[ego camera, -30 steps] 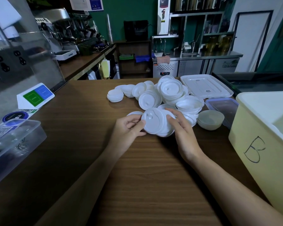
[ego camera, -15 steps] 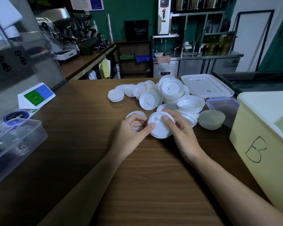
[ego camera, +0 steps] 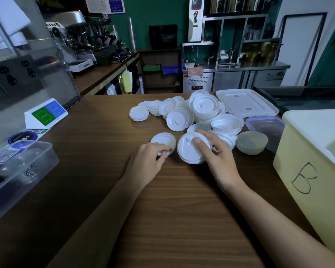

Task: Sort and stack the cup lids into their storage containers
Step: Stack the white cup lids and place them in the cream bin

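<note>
While the left hand (ego camera: 147, 163) pinches a small lid (ego camera: 162, 140) and the right hand (ego camera: 220, 161) grips the larger stack (ego camera: 188, 152) at its three o'clock, keep sizes separate.

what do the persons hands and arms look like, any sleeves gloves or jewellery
The left hand and right hand are bare, with no gloves, rings, watch or bracelets. No sleeve shows on either arm up to the picture's edge. The nails that show look short and unpainted.
</note>
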